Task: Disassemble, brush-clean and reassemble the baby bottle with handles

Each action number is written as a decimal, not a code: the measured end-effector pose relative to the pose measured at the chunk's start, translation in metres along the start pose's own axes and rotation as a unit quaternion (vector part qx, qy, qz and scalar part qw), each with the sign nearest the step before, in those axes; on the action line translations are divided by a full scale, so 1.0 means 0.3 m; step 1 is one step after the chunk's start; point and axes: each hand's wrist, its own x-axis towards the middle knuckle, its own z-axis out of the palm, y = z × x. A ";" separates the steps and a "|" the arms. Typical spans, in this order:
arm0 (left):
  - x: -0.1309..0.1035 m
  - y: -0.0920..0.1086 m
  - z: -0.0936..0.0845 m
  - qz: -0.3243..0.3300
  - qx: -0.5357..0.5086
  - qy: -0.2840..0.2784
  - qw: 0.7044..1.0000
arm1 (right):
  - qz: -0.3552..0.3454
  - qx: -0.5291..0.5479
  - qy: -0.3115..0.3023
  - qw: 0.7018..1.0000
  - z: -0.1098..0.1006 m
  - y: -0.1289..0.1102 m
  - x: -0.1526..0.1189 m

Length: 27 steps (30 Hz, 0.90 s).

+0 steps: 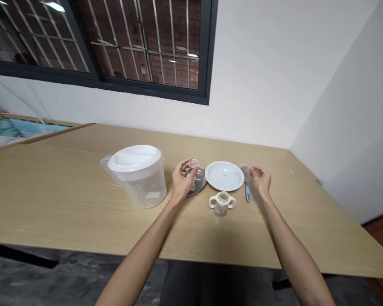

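Note:
My left hand (pixel 182 178) is closed with the thumb and fingers around a small round cap (pixel 193 162), pale with a pinkish tint. Below it lies a shiny round metal dish (pixel 200 183), partly covered by the hand, with a small clear item in it. My right hand (pixel 261 178) pinches one end of a thin pale stick (pixel 234 172), whose other end reaches over the white plate (pixel 215 182). A small clear cup-like piece (pixel 243 167) is beside those fingertips. Nearer me stands an uncapped clear bottle (pixel 221 208) with two cream handles.
A blue-handled tool (pixel 248 194), probably a small brush, lies right of the plate. On the left stands a large translucent pitcher (pixel 143 182) with a white lid. A thin white strip (pixel 291 169) lies far right on the wooden table (pixel 67 191). Behind are a wall and barred window.

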 end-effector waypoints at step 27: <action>0.078 -0.025 -0.021 -0.052 0.140 -0.140 0.979 | 0.014 -0.127 0.052 0.990 -0.033 0.067 -0.002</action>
